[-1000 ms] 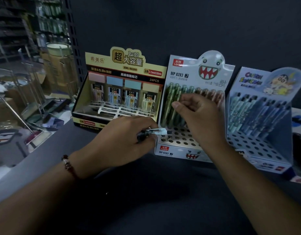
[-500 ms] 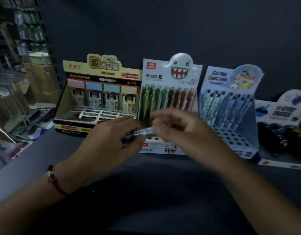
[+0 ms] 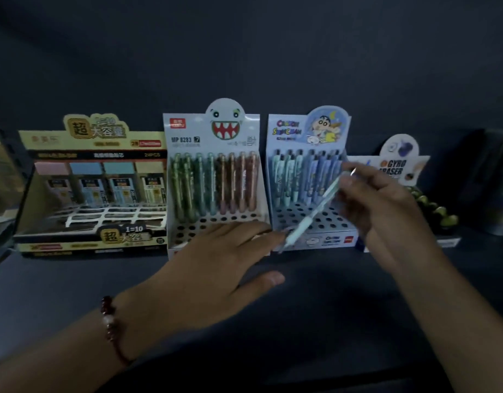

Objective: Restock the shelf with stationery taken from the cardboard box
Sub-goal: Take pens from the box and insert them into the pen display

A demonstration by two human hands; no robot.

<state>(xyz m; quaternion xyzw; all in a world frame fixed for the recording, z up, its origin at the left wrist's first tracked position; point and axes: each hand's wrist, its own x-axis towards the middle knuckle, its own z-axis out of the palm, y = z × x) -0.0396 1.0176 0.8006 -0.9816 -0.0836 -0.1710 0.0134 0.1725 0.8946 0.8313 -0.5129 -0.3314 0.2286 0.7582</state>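
- Pen (image 3: 315, 211) moved from left hand (image 3: 216, 268) to right hand (image 3: 383, 205), now pinched, tilted over blue cartoon pen box (image 3: 307, 177)
- Left hand's fingers released, flat before monster pen box (image 3: 213, 171)

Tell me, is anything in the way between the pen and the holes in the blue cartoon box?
Nothing visible. The right hand holds the pen slanted right over the blue cartoon box, whose front holes lie open.

Glossy printed cardboard display boxes (image 3: 213, 177), smooth plastic pen (image 3: 315, 208), matt dark shelf (image 3: 301, 307), beaded bracelet (image 3: 110, 321)
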